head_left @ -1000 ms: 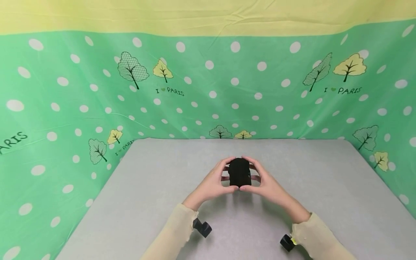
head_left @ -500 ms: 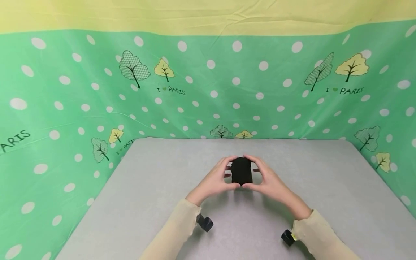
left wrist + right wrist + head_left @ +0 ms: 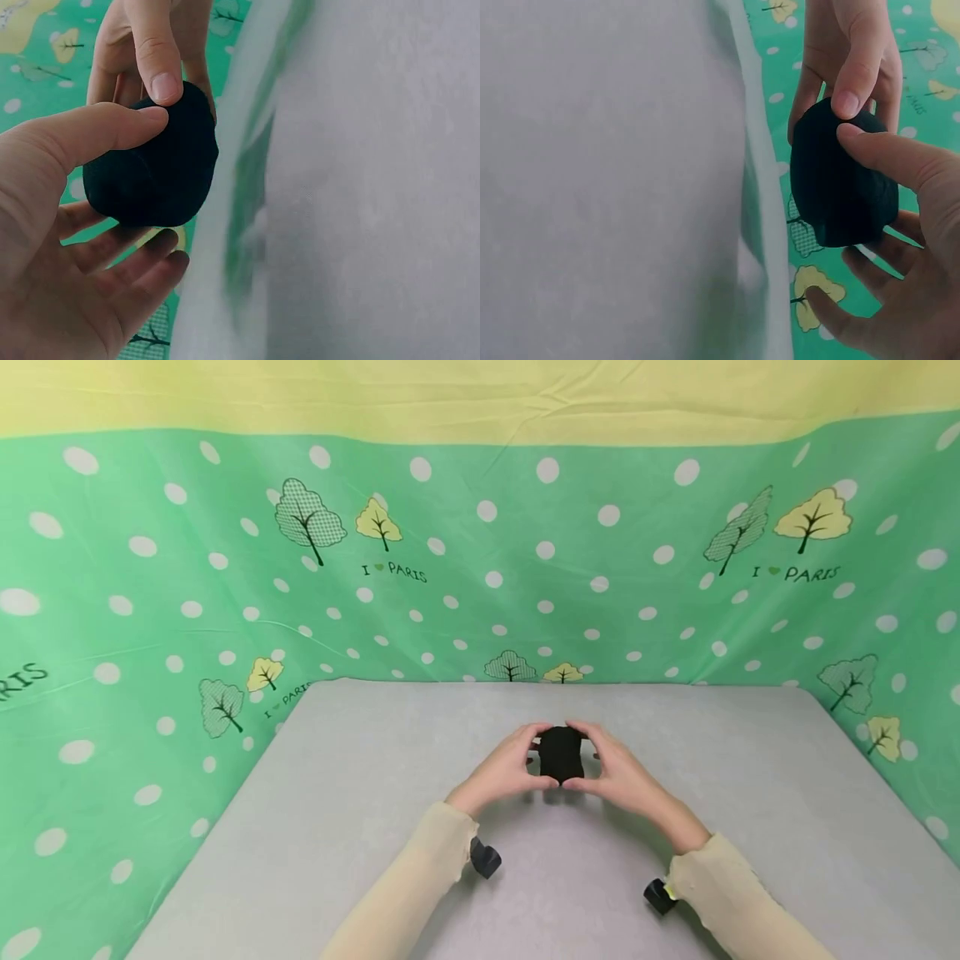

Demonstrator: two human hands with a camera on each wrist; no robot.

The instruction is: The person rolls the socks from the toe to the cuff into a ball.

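Both hands hold a soft-looking black lump (image 3: 561, 755) between them, near the middle of the table. My left hand (image 3: 510, 767) is on its left side, with the thumb along the near edge and fingers behind. On the opposite side, my right hand (image 3: 621, 777) mirrors this grip, and the two thumb tips nearly meet. In the left wrist view the black lump (image 3: 157, 169) has a smooth, rounded outline, with several left fingers spread below it. The right wrist view shows the black lump (image 3: 840, 180) longer, with an uneven lower end. Its exact kind I cannot tell.
A grey-covered table (image 3: 360, 860) spreads under the arms. Green dotted cloth (image 3: 450, 543) with printed trees hangs behind it and along the sides. Small black wrist devices (image 3: 486, 858) stick out beside the beige sleeves (image 3: 408, 885).
The black lump has shifted slightly right and shows a shorter outline with its sides drawn in. The left hand and forearm have moved a little right; the right hand has barely moved.
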